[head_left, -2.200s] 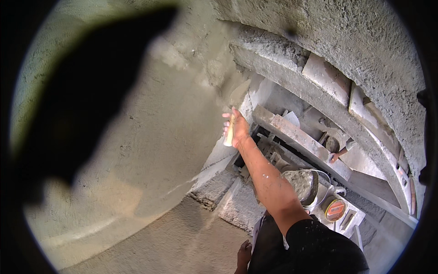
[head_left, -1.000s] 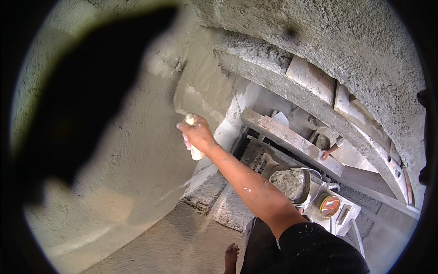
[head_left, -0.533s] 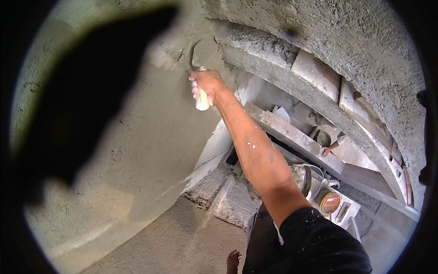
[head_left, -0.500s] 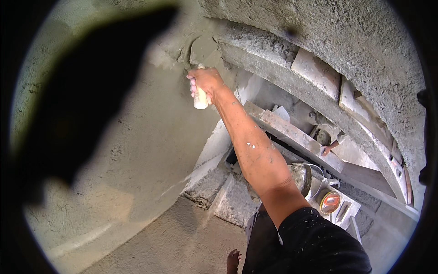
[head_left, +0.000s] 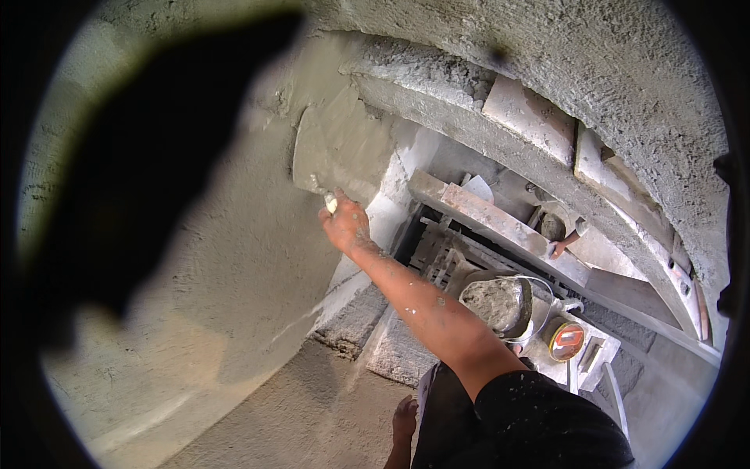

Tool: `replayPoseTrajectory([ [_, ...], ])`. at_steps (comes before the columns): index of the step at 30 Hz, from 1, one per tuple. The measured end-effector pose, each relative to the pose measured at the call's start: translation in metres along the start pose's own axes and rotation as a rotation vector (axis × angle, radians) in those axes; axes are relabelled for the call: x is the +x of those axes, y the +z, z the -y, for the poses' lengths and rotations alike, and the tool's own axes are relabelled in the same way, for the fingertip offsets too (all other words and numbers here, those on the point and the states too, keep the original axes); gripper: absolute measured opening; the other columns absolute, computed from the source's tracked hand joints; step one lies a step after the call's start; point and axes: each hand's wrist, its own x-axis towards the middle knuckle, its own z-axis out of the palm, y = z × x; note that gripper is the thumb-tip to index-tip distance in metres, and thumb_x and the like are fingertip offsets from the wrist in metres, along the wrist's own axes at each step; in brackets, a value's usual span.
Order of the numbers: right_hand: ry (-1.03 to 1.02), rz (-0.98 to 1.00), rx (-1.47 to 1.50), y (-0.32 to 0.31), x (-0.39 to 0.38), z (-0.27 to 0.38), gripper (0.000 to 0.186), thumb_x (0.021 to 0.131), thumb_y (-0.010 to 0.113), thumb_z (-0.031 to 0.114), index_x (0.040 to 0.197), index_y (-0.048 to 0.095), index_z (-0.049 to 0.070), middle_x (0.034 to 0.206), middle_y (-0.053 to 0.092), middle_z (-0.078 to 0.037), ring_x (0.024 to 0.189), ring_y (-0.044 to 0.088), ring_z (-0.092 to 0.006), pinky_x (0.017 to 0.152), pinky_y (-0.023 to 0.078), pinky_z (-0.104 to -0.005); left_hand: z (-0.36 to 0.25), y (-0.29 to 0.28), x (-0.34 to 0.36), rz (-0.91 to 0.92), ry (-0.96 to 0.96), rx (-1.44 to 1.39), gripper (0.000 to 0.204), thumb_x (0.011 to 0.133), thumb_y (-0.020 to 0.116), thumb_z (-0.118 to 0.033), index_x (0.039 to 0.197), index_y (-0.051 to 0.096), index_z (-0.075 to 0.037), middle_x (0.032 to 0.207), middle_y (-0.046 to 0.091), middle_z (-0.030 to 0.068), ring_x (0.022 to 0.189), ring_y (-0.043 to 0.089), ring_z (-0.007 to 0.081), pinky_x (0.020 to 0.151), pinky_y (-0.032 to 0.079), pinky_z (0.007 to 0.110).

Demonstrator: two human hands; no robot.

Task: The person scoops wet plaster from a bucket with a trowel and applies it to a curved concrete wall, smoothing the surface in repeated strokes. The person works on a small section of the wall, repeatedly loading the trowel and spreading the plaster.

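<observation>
My right hand [head_left: 344,224] is closed round the pale handle of a trowel [head_left: 332,203], its arm stretched up to the wall. Mortar coats the trowel, so the outline of its blade is hard to part from the wet grey mortar [head_left: 348,148] above my hand. That mortar has a curved ridge along its left side. Low in the picture hangs my left hand [head_left: 405,418], small and shaded, beside my dark clothing. It touches nothing that I can see, and how its fingers lie is unclear.
A bucket of mortar [head_left: 496,303] stands below my right forearm, next to a round tub [head_left: 566,341] with an orange label. Another person's hand [head_left: 558,248] rests by a long beam [head_left: 500,223]. A curved concrete rim [head_left: 437,98] arches overhead. A black blur hides the upper left.
My right hand has come down the wall with the trowel, baring more smooth mortar above it. My forearm has dropped, uncovering the bucket. My left hand has risen slightly.
</observation>
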Motion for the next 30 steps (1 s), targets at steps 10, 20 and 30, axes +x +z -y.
replayPoseTrajectory([
  [10, 0.042, -0.195, 0.08, 0.047, 0.105, -0.039, 0.045, 0.091, 0.067, 0.021, 0.129, 0.059, -0.002, 0.099, 0.073, -0.026, 0.1, 0.071, -0.0412, 0.091, 0.055, -0.0481, 0.053, -0.002, -0.03, -0.042, -0.284, -0.064, 0.048, 0.1, 0.061, -0.03, 0.137, 0.061, 0.0, 0.106, 0.075, 0.0146, 0.089, 0.071, 0.0191, 0.081, 0.057, 0.036],
  [20, 0.558, 0.321, 1.205, 0.017, 0.111, -0.043, 0.016, 0.092, 0.065, 0.005, 0.082, 0.052, 0.007, 0.064, 0.046, -0.002, 0.049, 0.045, -0.0148, 0.044, 0.045, -0.035, 0.07, -0.016, -0.032, -0.067, -0.314, -0.3, 0.046, 0.1, 0.06, -0.024, 0.137, 0.058, 0.002, 0.119, 0.072, 0.0144, 0.101, 0.074, 0.0206, 0.079, 0.06, 0.031],
  [30, 0.343, 0.289, 0.988, -0.039, 0.104, 0.032, 0.012, 0.092, 0.064, 0.004, 0.088, 0.053, 0.003, 0.064, 0.05, -0.004, 0.048, 0.047, -0.0153, 0.042, 0.044, -0.0353, 0.105, -0.005, -0.028, -0.043, -0.33, -0.267, 0.046, 0.102, 0.059, -0.025, 0.139, 0.056, 0.002, 0.117, 0.073, 0.0142, 0.102, 0.074, 0.0227, 0.081, 0.059, 0.033],
])
